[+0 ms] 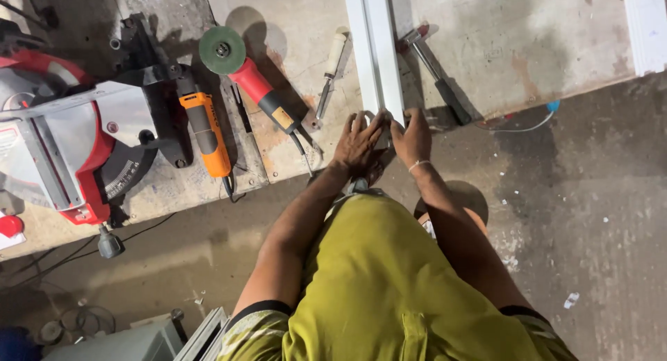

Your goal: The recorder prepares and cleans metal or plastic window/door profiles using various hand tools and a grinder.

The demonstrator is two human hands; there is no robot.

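head view: both hands meet at the near end of a long white profile that lies on the workbench and runs away from the person. the left hand lies palm down with fingers loosely spread, fingertips touching the profile's end at its left edge. the right hand sits just beside it, fingers curled over the end at the right edge, a thin band on the wrist. the two hands nearly touch each other; whether either truly clamps the profile cannot be told, since the end is hidden under the fingers.

left of the profile lie a chisel with a pale handle, a red angle grinder with a green disc and an orange power tool. a red mitre saw stands at the far left. a hammer lies just right of the profile.
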